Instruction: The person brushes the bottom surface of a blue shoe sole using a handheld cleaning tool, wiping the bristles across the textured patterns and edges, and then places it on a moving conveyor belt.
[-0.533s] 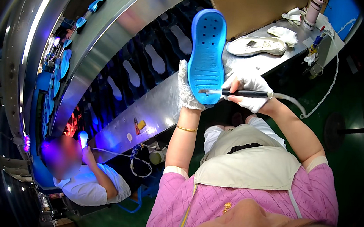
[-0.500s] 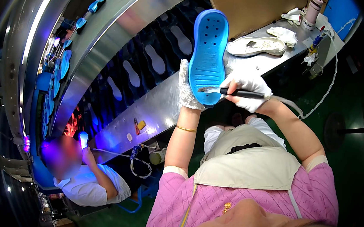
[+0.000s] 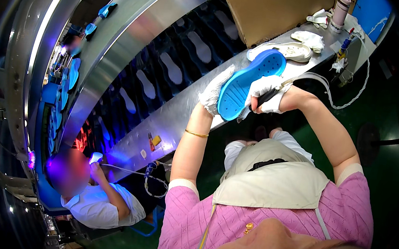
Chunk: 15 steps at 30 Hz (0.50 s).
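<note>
My left hand (image 3: 215, 92), in a white knit glove, grips the edge of a blue shoe sole (image 3: 242, 83) near its narrower end. The sole is tilted, its holed end pointing up and right, its hollow side facing me. In my gloved right hand (image 3: 265, 91) is a brush (image 3: 272, 94) with a black handle and a pale tube running off behind it. The bristles are low by the sole's near edge, partly hidden by my fingers, so contact is hard to make out. Behind the sole's upper end lies a white shoe (image 3: 297, 51) on the metal bench.
On the metal bench (image 3: 162, 116) lie a crumpled white glove (image 3: 309, 40), another white glove (image 3: 318, 18) and a pink cylinder (image 3: 340, 13). A cardboard box (image 3: 266, 12) stands behind. Pale insoles (image 3: 170, 68) line a dark rack; blue pieces (image 3: 73, 73) ride a curved conveyor. A co-worker (image 3: 102, 201) sits left.
The blue sole has tilted clockwise and come lower, its holed end now over the white shoe. My right hand has turned the brush downward at the sole's near edge. The co-worker's pale piece has tilted.
</note>
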Each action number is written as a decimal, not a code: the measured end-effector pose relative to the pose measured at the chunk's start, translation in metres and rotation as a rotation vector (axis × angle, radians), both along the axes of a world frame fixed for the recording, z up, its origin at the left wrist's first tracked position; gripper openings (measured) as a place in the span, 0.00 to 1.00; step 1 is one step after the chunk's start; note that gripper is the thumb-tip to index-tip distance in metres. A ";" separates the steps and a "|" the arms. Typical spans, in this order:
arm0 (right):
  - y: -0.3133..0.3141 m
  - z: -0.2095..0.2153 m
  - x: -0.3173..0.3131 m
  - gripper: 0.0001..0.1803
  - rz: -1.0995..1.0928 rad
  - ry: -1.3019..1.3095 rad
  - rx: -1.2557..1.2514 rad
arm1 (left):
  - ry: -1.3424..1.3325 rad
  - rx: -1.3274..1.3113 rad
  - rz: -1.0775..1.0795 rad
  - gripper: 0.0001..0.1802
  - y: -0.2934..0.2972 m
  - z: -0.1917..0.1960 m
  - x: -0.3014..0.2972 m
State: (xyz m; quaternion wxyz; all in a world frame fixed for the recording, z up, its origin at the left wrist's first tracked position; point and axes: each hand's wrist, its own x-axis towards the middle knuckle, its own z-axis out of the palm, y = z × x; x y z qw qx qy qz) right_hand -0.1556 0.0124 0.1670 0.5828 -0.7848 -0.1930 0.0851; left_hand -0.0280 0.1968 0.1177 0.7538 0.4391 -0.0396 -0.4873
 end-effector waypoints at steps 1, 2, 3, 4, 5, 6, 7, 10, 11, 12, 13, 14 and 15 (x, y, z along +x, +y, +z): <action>-0.001 0.006 -0.002 0.07 0.021 0.057 0.055 | -0.060 0.041 0.034 0.23 -0.002 -0.006 0.000; -0.001 0.007 -0.002 0.06 0.014 -0.001 0.034 | 0.029 0.002 -0.035 0.17 0.000 0.006 -0.004; 0.003 0.008 0.000 0.06 -0.037 0.029 0.088 | 0.031 0.004 -0.037 0.17 -0.001 0.004 -0.001; 0.004 0.007 0.001 0.07 -0.046 0.000 0.062 | 0.054 0.005 -0.053 0.17 -0.002 -0.001 0.003; 0.003 0.005 0.002 0.07 -0.059 -0.029 0.034 | 0.076 0.005 -0.075 0.17 -0.005 0.004 0.002; -0.001 0.004 0.003 0.07 -0.056 0.010 -0.041 | 0.032 0.027 -0.185 0.17 0.000 0.029 -0.005; -0.006 0.003 0.004 0.07 -0.053 0.049 -0.115 | -0.066 0.039 -0.131 0.18 -0.001 0.018 -0.003; -0.019 0.006 -0.003 0.08 -0.063 0.092 -0.029 | -0.043 0.044 -0.168 0.18 0.001 0.013 -0.004; -0.020 0.009 -0.006 0.08 -0.096 0.093 0.037 | -0.043 0.062 -0.145 0.19 0.002 0.013 -0.007; -0.020 0.011 -0.006 0.08 -0.089 0.079 0.007 | -0.044 0.080 -0.121 0.20 0.002 0.014 -0.010; -0.015 0.012 -0.006 0.08 -0.087 0.077 0.006 | -0.046 0.080 -0.120 0.20 0.004 0.015 -0.015; -0.011 0.016 -0.008 0.07 -0.128 0.096 0.097 | 0.019 0.016 -0.108 0.21 -0.002 0.023 -0.021; -0.003 0.018 -0.011 0.07 -0.151 0.114 0.191 | 0.083 -0.044 -0.081 0.22 -0.002 0.029 -0.027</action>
